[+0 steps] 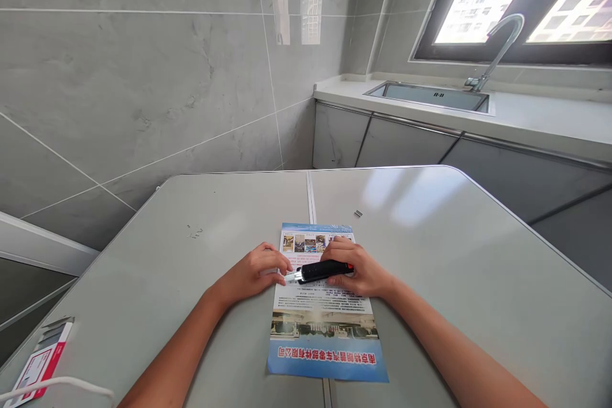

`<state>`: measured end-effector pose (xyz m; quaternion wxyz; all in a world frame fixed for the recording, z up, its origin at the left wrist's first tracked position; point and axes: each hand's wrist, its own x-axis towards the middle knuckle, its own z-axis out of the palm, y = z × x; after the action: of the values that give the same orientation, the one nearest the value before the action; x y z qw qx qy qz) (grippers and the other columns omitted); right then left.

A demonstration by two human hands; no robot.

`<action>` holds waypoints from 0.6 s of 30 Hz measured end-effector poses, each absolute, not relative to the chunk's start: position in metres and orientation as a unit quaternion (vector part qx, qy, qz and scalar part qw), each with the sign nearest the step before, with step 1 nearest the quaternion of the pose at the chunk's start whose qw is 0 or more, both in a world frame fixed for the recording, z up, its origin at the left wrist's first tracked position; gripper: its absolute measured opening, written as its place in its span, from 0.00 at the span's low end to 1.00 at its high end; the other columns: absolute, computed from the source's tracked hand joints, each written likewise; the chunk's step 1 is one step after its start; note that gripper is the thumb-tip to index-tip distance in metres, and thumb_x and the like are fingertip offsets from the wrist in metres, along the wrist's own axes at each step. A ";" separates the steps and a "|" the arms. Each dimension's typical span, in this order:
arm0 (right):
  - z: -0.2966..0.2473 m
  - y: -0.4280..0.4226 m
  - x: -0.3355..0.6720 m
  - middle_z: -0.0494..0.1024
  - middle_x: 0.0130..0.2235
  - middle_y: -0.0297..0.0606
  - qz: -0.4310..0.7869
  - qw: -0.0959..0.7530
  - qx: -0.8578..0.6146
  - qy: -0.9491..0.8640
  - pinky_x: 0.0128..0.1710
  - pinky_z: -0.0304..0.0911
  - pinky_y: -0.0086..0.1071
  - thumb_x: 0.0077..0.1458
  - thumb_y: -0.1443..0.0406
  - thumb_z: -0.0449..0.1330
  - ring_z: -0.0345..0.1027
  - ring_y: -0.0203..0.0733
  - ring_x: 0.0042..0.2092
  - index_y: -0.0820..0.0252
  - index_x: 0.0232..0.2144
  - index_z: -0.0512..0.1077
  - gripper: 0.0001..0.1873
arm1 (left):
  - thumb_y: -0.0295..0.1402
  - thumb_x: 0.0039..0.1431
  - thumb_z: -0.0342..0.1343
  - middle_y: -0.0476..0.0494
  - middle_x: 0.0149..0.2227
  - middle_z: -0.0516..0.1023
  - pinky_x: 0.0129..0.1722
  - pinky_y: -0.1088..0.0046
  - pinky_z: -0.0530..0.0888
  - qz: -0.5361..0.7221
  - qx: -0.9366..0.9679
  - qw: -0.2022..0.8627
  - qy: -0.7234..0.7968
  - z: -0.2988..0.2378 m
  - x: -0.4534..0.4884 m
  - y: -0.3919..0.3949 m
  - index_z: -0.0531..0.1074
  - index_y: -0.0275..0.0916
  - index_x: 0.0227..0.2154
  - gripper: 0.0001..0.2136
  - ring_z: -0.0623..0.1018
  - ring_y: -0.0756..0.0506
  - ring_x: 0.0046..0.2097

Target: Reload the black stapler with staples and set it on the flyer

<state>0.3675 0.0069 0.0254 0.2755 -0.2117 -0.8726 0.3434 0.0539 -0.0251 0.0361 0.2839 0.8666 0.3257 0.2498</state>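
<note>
over the printed leaflet (pixel 325 306), slightly toward its far half, is a black stapler (pixel 318 271) with a bright metal end directed left; whether it rests on the paper or is held just above it cannot be told. the right hand (pixel 361 273), at the leaflet's right edge, is closed around the stapler's black right end, fingers on the far side and thumb on the near side. the left hand (pixel 261 269), at the leaflet's left edge, has thumb and fingertips at the metal end; whether they grip it cannot be told. the hands are apart, with the stapler between them. the leaflet lies flat across the seam of the light table (pixel 430 255), its large lettering upside down to the wearer. just beyond the leaflet's far right corner are short staple strips (pixel 358 213). left of the leaflet, well apart, lie small thin bits (pixel 194 231). farther left and nearer the wearer are a red-and-white pack (pixel 38 363) and a white cable (pixel 57 380). well beyond the leaflet, to the right, is a sink (pixel 421 95) with a curved faucet (pixel 507 41).
</note>
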 end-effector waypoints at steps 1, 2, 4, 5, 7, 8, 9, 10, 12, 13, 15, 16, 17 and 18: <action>0.026 0.005 0.366 0.77 0.39 0.41 0.339 0.275 -0.211 -0.875 0.46 0.59 0.41 0.65 0.51 0.59 0.65 0.46 0.41 0.57 0.44 0.74 0.16 | 0.32 0.67 0.61 0.46 0.44 0.83 0.54 0.64 0.71 0.260 0.863 0.277 0.333 0.037 0.058 -0.027 0.73 0.41 0.36 0.03 0.78 0.46 0.48; 0.027 0.003 0.363 0.77 0.39 0.41 0.336 0.275 -0.211 -0.876 0.46 0.58 0.41 0.65 0.50 0.59 0.65 0.46 0.41 0.57 0.44 0.74 0.17 | 0.33 0.66 0.62 0.45 0.45 0.82 0.53 0.65 0.71 0.269 0.861 0.268 0.339 0.037 0.062 -0.029 0.72 0.41 0.36 0.05 0.77 0.45 0.49; 0.028 -0.002 0.358 0.77 0.38 0.40 0.338 0.275 -0.205 -0.876 0.45 0.58 0.41 0.65 0.49 0.59 0.64 0.46 0.41 0.57 0.43 0.74 0.18 | 0.33 0.66 0.62 0.44 0.46 0.80 0.50 0.66 0.70 0.274 0.867 0.245 0.338 0.038 0.068 -0.032 0.70 0.41 0.36 0.06 0.75 0.45 0.47; 0.028 -0.004 0.356 0.76 0.38 0.40 0.341 0.276 -0.200 -0.876 0.45 0.57 0.41 0.65 0.49 0.59 0.64 0.46 0.40 0.57 0.42 0.74 0.18 | 0.32 0.66 0.61 0.44 0.46 0.79 0.49 0.67 0.70 0.271 0.872 0.233 0.336 0.037 0.070 -0.033 0.69 0.41 0.35 0.06 0.74 0.46 0.46; 0.028 -0.009 0.351 0.76 0.37 0.39 0.350 0.278 -0.190 -0.874 0.44 0.57 0.40 0.64 0.50 0.60 0.63 0.45 0.40 0.57 0.41 0.73 0.17 | 0.28 0.67 0.58 0.44 0.46 0.77 0.49 0.66 0.69 0.264 0.880 0.215 0.332 0.035 0.072 -0.034 0.68 0.41 0.35 0.05 0.72 0.46 0.45; 0.028 -0.011 0.349 0.76 0.37 0.39 0.354 0.280 -0.185 -0.873 0.43 0.57 0.39 0.64 0.50 0.61 0.63 0.44 0.40 0.57 0.41 0.73 0.17 | 0.26 0.66 0.56 0.44 0.46 0.77 0.48 0.66 0.69 0.260 0.883 0.210 0.330 0.033 0.072 -0.035 0.68 0.41 0.35 0.05 0.72 0.46 0.45; 0.027 -0.013 0.347 0.76 0.37 0.39 0.358 0.281 -0.182 -0.872 0.43 0.57 0.39 0.64 0.51 0.61 0.63 0.44 0.39 0.57 0.41 0.73 0.16 | 0.24 0.66 0.55 0.45 0.46 0.76 0.48 0.66 0.68 0.256 0.886 0.207 0.326 0.031 0.072 -0.035 0.67 0.41 0.34 0.06 0.72 0.45 0.45; 0.027 -0.014 0.345 0.75 0.37 0.39 0.360 0.282 -0.182 -0.870 0.43 0.58 0.39 0.64 0.51 0.61 0.63 0.44 0.39 0.57 0.41 0.73 0.16 | 0.22 0.65 0.53 0.45 0.46 0.76 0.48 0.66 0.68 0.254 0.889 0.205 0.322 0.029 0.072 -0.036 0.67 0.41 0.34 0.07 0.72 0.46 0.44; 0.027 -0.017 0.343 0.75 0.37 0.39 0.360 0.284 -0.188 -0.868 0.42 0.58 0.39 0.64 0.52 0.62 0.63 0.44 0.39 0.57 0.40 0.72 0.15 | 0.20 0.64 0.52 0.46 0.45 0.76 0.48 0.66 0.68 0.252 0.891 0.208 0.315 0.026 0.072 -0.035 0.67 0.41 0.34 0.09 0.72 0.46 0.44; 0.027 -0.018 0.342 0.76 0.37 0.39 0.355 0.284 -0.194 -0.869 0.43 0.58 0.39 0.63 0.53 0.62 0.64 0.44 0.40 0.57 0.40 0.73 0.14 | 0.20 0.63 0.52 0.46 0.45 0.76 0.49 0.66 0.69 0.255 0.888 0.211 0.318 0.025 0.072 -0.035 0.67 0.42 0.34 0.09 0.72 0.46 0.44; 0.028 -0.017 0.343 0.76 0.38 0.39 0.332 0.282 -0.205 -0.876 0.43 0.59 0.39 0.63 0.53 0.63 0.65 0.45 0.40 0.56 0.41 0.73 0.13 | 0.22 0.63 0.55 0.45 0.46 0.76 0.50 0.66 0.70 0.272 0.874 0.220 0.337 0.024 0.072 -0.032 0.68 0.42 0.35 0.07 0.74 0.45 0.46; 0.029 -0.015 0.345 0.77 0.38 0.39 0.314 0.285 -0.217 -0.879 0.44 0.59 0.40 0.62 0.54 0.64 0.66 0.46 0.41 0.56 0.42 0.73 0.13 | 0.25 0.63 0.58 0.44 0.48 0.75 0.52 0.65 0.71 0.283 0.862 0.220 0.358 0.024 0.072 -0.030 0.68 0.42 0.35 0.06 0.74 0.44 0.49; 0.029 -0.012 0.349 0.77 0.39 0.40 0.295 0.293 -0.235 -0.879 0.44 0.60 0.40 0.62 0.55 0.64 0.66 0.47 0.42 0.56 0.43 0.73 0.13 | 0.28 0.63 0.60 0.43 0.51 0.74 0.54 0.64 0.71 0.292 0.850 0.212 0.383 0.023 0.071 -0.027 0.69 0.42 0.36 0.05 0.74 0.43 0.52; 0.030 -0.007 0.354 0.77 0.40 0.40 0.277 0.308 -0.262 -0.872 0.44 0.61 0.40 0.62 0.55 0.64 0.67 0.47 0.42 0.55 0.43 0.74 0.12 | 0.30 0.63 0.61 0.41 0.55 0.73 0.56 0.61 0.71 0.294 0.841 0.195 0.410 0.023 0.071 -0.025 0.70 0.42 0.38 0.05 0.73 0.41 0.56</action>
<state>0.3543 -0.0073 0.0302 0.3078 -0.2621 -0.8718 0.2766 0.0708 -0.0246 0.0232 0.1953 0.8412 0.4096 0.2940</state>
